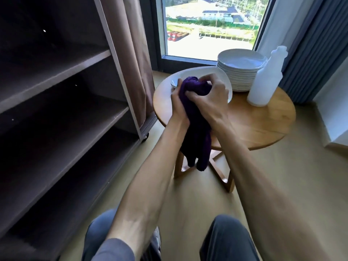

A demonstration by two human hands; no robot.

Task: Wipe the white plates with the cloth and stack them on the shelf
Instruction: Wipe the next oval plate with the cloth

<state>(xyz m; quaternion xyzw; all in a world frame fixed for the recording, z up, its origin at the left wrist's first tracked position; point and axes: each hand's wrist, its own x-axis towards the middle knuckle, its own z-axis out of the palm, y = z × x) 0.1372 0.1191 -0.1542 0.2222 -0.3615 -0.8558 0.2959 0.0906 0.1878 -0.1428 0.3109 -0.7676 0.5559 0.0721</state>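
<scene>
Both hands meet over the near-left part of the round wooden counter (263, 121), bunching a dark purple cloth (195, 117) between them. The left hand (178, 104) has its fingers curled round the cloth's left side, grasping it; the right hand (209, 99) grips it from the right and top, fingers (205, 77) clenched into the fabric. The loose end of the cloth hangs down past the counter's front edge, between the forearms.

Behind the hands, a single white plate (195, 72) lies flat on the counter, partly hidden by the cloth. Just right of it, toward the counter's far side, stands a stack of white plates (242, 72). A white plastic bottle (265, 80) stands upright on the counter, touching or just beside the stack's right edge. Left of the counter stands a dark shelf (56, 87) unit with a brown fabric cover (131, 44) pulled aside
</scene>
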